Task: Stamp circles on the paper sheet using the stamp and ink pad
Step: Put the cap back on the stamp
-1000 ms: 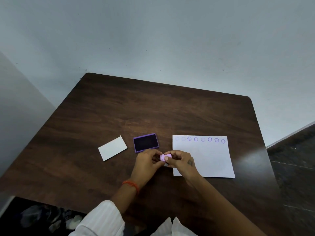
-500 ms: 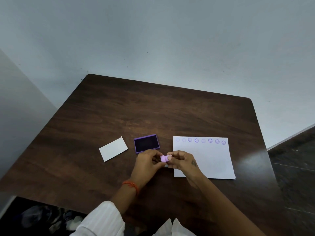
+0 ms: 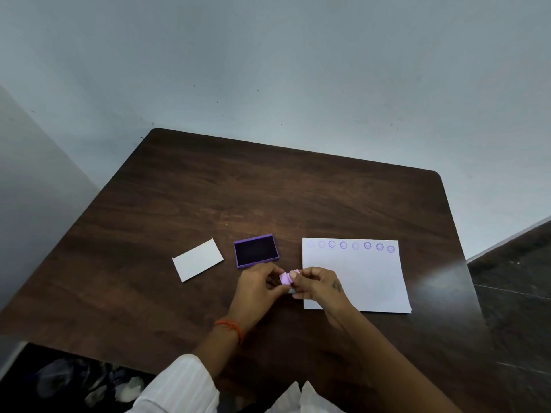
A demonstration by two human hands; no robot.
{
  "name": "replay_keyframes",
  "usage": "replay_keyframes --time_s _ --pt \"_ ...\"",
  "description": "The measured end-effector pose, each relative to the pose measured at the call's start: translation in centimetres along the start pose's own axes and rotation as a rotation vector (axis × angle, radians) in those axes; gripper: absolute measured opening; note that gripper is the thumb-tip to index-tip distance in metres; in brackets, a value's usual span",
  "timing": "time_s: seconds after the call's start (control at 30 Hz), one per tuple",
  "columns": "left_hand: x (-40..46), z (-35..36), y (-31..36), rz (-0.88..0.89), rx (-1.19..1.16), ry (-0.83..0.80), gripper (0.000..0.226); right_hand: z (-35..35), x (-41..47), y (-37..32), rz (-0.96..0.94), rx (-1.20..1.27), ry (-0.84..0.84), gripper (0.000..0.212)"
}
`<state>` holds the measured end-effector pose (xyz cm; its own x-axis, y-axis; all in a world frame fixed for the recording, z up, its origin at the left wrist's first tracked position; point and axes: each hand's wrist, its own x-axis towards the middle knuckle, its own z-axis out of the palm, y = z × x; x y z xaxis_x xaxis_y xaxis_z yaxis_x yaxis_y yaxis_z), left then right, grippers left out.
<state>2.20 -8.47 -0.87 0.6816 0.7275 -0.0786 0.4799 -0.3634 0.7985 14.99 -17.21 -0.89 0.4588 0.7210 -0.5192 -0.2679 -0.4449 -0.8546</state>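
Pinching a small pale-purple stamp (image 3: 285, 278) from both sides, the left hand (image 3: 257, 289) and the right hand (image 3: 316, 286) meet just off the paper's near-left edge, fingertips closed on the piece between them. The paper sheet (image 3: 366, 281) lies flat to the right, partly under the right hand, with a row of faint and darker purple circles (image 3: 350, 245) along its far edge. Just beyond the left hand sits the open purple ink pad (image 3: 256, 254), dark inside. Farther left lies a white card (image 3: 197, 260). An orange thread band (image 3: 230, 327) circles the left wrist. All rest on a dark wooden table (image 3: 268, 189).
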Motion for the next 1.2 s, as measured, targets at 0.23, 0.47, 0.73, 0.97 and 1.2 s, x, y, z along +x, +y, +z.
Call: replay_keyframes --time_s 0.23,0.47,0.73,0.97,1.2 --pt "-0.1 -0.1 0.0 0.017 -0.009 0.033 0.022 0.5 0.0 0.0 -0.047 0.040 -0.025 0.015" --pt "-0.4 0.2 -0.1 0.028 -0.006 0.062 0.018 0.9 0.0 0.0 -0.028 0.011 -0.002 0.027" --pt "0.0 0.6 -0.5 -0.040 -0.048 0.070 0.043 1.7 0.9 0.0 -0.255 -0.302 0.177 0.011" --pt "-0.2 0.3 -1.3 -0.077 0.017 0.042 0.050 2.2 2.3 1.2 -0.372 -0.614 0.278 0.023" --pt "-0.3 0.2 -1.8 -0.091 0.049 0.020 0.050 2.2 2.4 1.3 -0.354 -0.737 0.226 0.019"
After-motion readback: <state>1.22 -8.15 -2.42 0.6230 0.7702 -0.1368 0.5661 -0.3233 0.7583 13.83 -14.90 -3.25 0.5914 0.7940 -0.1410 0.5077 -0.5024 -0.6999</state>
